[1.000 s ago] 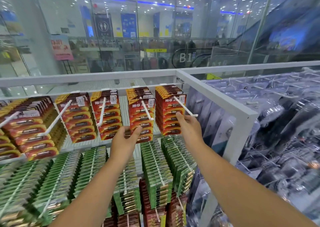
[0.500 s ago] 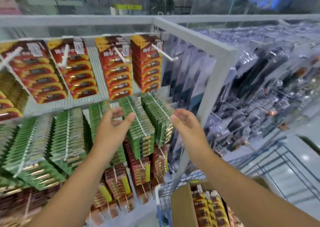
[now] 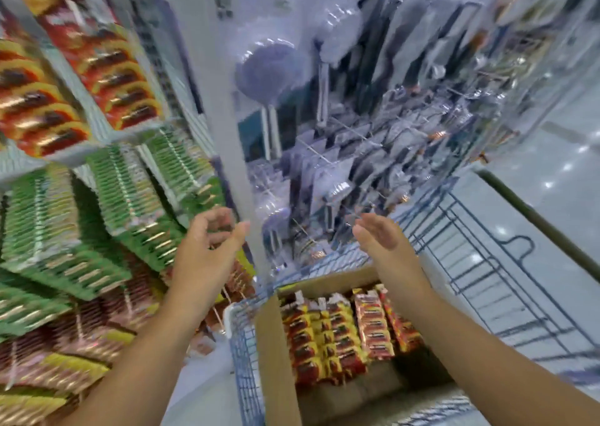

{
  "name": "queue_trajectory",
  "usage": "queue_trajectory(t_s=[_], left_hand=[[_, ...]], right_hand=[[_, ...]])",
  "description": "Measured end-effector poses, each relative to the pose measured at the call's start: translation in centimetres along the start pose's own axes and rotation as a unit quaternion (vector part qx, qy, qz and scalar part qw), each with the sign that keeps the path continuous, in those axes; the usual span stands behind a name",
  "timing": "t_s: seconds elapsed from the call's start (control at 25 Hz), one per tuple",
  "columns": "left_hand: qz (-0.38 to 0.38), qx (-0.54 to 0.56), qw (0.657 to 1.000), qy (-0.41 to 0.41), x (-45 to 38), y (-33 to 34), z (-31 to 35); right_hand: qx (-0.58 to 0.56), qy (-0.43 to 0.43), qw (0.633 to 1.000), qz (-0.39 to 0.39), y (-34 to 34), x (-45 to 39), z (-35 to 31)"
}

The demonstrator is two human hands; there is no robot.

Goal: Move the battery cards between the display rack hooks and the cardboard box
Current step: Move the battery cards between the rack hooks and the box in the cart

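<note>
The view is blurred by motion. A cardboard box point(image 3: 274, 354) sits in a blue wire cart at the bottom centre, and rows of red and yellow battery cards point(image 3: 341, 331) stand packed inside it. Red battery cards point(image 3: 107, 59) hang on the display rack's upper hooks at top left, with green battery cards point(image 3: 130, 185) on the hooks below. My left hand point(image 3: 204, 250) hovers with loosely curled fingers in front of the rack's white corner post and holds nothing. My right hand point(image 3: 380, 240) is held up with fingers relaxed above the box's far edge, also holding nothing.
The white corner post point(image 3: 227, 133) of the rack stands between my hands. Clear-packed dark goods point(image 3: 373, 127) hang on the rack's right side. The blue wire cart point(image 3: 480, 263) extends right of the box over a pale glossy floor point(image 3: 552, 166). Brown and yellow cards point(image 3: 65, 344) fill the lower left hooks.
My view has swung down and to the right, from the top red cards to the box. Both hands came off the upper hooks and dropped towards the box, holding nothing.
</note>
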State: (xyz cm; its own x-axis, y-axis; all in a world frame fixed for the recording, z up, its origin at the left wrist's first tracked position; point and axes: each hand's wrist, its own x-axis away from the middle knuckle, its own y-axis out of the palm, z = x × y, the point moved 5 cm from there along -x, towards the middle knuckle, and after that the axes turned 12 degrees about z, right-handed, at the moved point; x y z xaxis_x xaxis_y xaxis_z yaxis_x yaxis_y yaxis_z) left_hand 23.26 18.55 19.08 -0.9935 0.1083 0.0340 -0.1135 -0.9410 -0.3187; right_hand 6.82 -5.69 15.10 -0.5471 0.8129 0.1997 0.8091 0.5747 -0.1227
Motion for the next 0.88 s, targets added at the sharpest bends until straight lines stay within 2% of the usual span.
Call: queue_trajectory(t_s=[0.2,0.36,0.68,0.88], left_hand=[[-0.046,-0.054,0.997,-0.043,4.7,11.3,-4.3],[-0.085,-0.104,0.986,-0.095,8.2,19.3,-10.2],[-0.148,-0.209,0.952,-0.168,11.2,29.9,-20.7],[-0.187,-0.268,0.932,-0.154,11.2,33.8,-24.4]], right_hand=[[0.051,0.070,0.996,0.040,-8.7,-3.9,8.3],[0.118,0.121,0.983,0.067,-12.5,-6.0,16.1],[0.220,0.189,0.953,0.092,-13.2,-7.2,27.3],[0.342,0.179,0.908,0.162,-12.3,-7.2,30.7]])
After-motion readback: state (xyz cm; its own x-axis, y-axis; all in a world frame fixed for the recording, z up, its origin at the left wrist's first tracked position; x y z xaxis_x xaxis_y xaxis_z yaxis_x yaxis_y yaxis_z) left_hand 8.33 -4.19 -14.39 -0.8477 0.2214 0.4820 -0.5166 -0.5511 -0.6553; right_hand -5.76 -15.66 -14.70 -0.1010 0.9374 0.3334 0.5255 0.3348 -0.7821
